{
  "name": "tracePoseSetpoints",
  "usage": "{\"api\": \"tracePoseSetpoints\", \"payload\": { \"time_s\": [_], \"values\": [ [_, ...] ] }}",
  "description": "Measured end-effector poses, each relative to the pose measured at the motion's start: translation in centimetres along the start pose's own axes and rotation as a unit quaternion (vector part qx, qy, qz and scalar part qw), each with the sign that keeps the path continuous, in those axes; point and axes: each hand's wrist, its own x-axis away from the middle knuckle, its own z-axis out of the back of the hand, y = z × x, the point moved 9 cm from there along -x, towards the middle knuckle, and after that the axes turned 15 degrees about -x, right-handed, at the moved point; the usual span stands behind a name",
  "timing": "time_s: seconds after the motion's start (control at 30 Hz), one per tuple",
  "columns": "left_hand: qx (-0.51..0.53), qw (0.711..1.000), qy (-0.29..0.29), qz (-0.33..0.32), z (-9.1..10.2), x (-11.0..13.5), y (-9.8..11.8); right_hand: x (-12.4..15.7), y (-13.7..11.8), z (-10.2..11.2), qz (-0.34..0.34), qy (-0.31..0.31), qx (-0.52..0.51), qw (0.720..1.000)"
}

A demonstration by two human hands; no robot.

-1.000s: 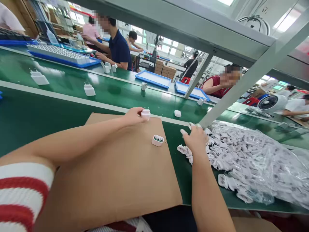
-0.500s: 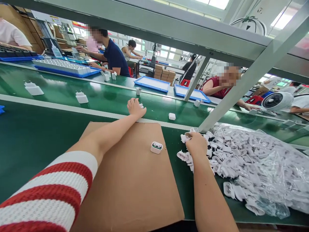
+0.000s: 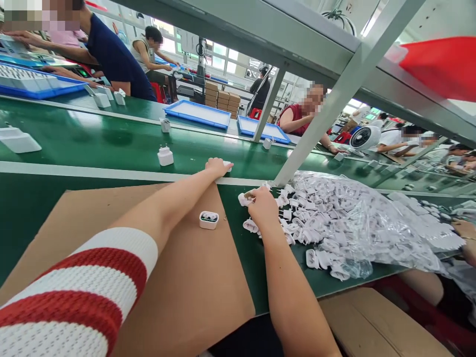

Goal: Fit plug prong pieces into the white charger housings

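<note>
My left hand [image 3: 217,167] reaches over the near edge of the green conveyor belt, its fingers closed around a small white charger housing [image 3: 228,167] that they mostly hide. My right hand [image 3: 263,204] is beside a pile of white plug caps [image 3: 316,210], pinching one white plug cap [image 3: 244,199] at its fingertips. Between my arms, an open white charger housing [image 3: 208,221] stands on the cardboard sheet [image 3: 193,277], with a green circuit board visible inside. A white charger with pins up [image 3: 165,156] stands on the belt, left of my left hand.
Clear plastic bag [image 3: 375,223] covers part of the pile. A slanted metal post [image 3: 316,119] rises behind my right hand. More chargers [image 3: 18,140] sit along the belt [image 3: 92,144]. Blue-rimmed trays [image 3: 199,115] and co-workers are beyond; another person's hand [image 3: 464,230] is far right.
My left hand has let go of the pinned charger, now standing on the belt, and moved right onto another white housing. My right hand stays by the pile. The view has swung right.
</note>
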Motion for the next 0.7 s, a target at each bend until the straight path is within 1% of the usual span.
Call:
{"api": "tracePoseSetpoints", "payload": {
  "time_s": [0.07,0.1,0.13,0.17,0.2,0.23,0.3,0.33,0.4,0.43,0.47,0.53,0.6,0.63,0.7],
  "values": [
    [0.031,0.999,0.0,0.012,0.0,0.1,0.6,-0.3,0.0,0.1,0.001,0.01,-0.023,1.0],
    [0.05,0.999,0.003,0.013,0.1,0.2,0.8,-0.4,0.0,0.3,0.003,0.021,-0.054,0.998],
    [0.07,0.997,0.008,0.011,0.4,0.5,0.9,-0.6,0.1,0.5,0.002,0.033,-0.106,0.994],
    [0.091,0.996,0.015,0.007,0.8,0.9,0.8,-0.8,0.2,0.6,-0.003,0.042,-0.178,0.983],
    [0.109,0.994,0.025,0.003,1.4,1.5,0.6,-0.9,0.4,0.5,-0.015,0.046,-0.262,0.964],
    [0.124,0.992,0.035,-0.001,2.1,2.3,0.2,-1.0,0.6,0.2,-0.033,0.041,-0.349,0.936],
    [0.158,0.986,0.058,-0.017,4.1,4.6,-1.0,-1.1,0.6,-1.0,-0.079,0.006,-0.492,0.867],
    [0.172,0.982,0.066,-0.028,5.3,6.1,-1.6,-1.0,0.4,-1.6,-0.101,-0.017,-0.537,0.838],
    [0.212,0.973,0.069,-0.069,7.6,10.1,-2.8,-0.5,-0.3,-2.5,-0.134,-0.06,-0.586,0.797],
    [0.22,0.971,0.056,-0.081,8.5,12.4,-3.4,-0.3,-0.7,-2.8,-0.141,-0.079,-0.6,0.784],
    [0.233,0.968,0.049,-0.081,9.2,14.7,-4.2,0.1,-1.3,-2.9,-0.145,-0.095,-0.611,0.773],
    [0.235,0.969,0.033,-0.075,10.0,19.4,-5.4,0.7,-2.4,-3.2,-0.139,-0.122,-0.632,0.752],
    [0.243,0.965,0.02,-0.092,9.8,23.5,-5.9,1.5,-3.4,-3.5,-0.127,-0.148,-0.644,0.74],
    [0.242,0.964,0.018,-0.108,9.6,25.3,-5.9,1.9,-3.9,-3.7,-0.119,-0.16,-0.643,0.74],
    [0.224,0.963,0.024,-0.147,8.8,28.1,-5.7,2.7,-4.8,-4.2,-0.098,-0.184,-0.624,0.753]
  ]
}}
